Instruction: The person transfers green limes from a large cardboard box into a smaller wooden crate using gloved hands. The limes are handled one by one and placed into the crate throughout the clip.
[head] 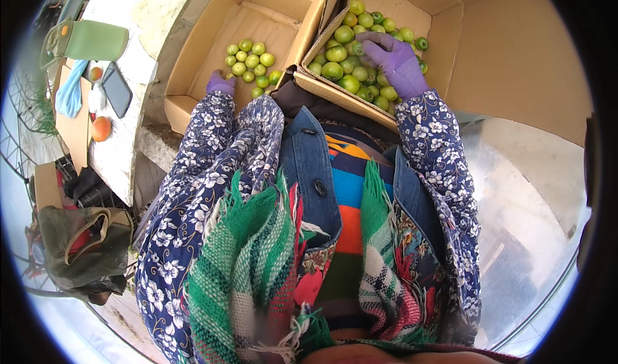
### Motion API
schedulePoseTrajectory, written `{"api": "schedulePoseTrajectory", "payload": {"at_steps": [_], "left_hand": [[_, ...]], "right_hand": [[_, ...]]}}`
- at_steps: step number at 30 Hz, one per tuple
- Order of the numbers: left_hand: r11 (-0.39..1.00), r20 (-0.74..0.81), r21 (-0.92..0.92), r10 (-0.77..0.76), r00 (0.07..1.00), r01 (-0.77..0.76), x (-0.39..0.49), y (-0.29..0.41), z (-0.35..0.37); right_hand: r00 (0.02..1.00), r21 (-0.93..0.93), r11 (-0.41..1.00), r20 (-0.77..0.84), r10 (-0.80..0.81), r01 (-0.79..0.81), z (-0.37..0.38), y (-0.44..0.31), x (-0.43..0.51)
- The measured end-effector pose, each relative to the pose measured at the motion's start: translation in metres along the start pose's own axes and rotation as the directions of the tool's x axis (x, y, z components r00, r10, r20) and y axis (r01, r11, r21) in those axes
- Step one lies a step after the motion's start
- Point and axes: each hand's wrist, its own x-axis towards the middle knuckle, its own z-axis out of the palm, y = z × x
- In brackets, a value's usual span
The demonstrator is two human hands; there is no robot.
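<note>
My left hand [221, 83], in a purple glove, is inside the left cardboard box [193, 50], at the near left edge of a cluster of small green tomatoes [252, 61]. Its fingers are partly hidden, and whether it holds one is not clear. My right hand [390, 59], gloved the same way, is over a pile of green tomatoes [359, 73] in the right cardboard box [347, 104]. Its fingers are bent down onto the pile, around or beside a tomato; a firm grip cannot be made out. A few tomatoes there are tinged orange.
Left of the boxes, a white tabletop [145, 21] bears a green bottle [96, 40], a dark smartphone [117, 89], a blue cloth [72, 91] and a reddish tomato [101, 128]. Below it is a dark mesh bag [87, 248]. A large cardboard flap [512, 59] spreads at the right.
</note>
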Motion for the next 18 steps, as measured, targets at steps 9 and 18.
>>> {"api": "schedulePoseTrajectory", "payload": {"at_steps": [9, 18], "left_hand": [[0.996, -0.051, -0.032, 0.085, 0.995, -0.087, 0.010, 0.007, 0.002], [0.992, -0.033, 0.053, 0.114, 0.993, -0.112, 0.015, -0.004, -0.002]], "right_hand": [[1.000, -0.007, 1.000, -0.021, 0.016, -0.016, 0.001, -0.005, -0.004], [0.997, 0.361, 0.930, 0.069, 0.046, -0.069, -0.014, 0.006, 0.001]]}}
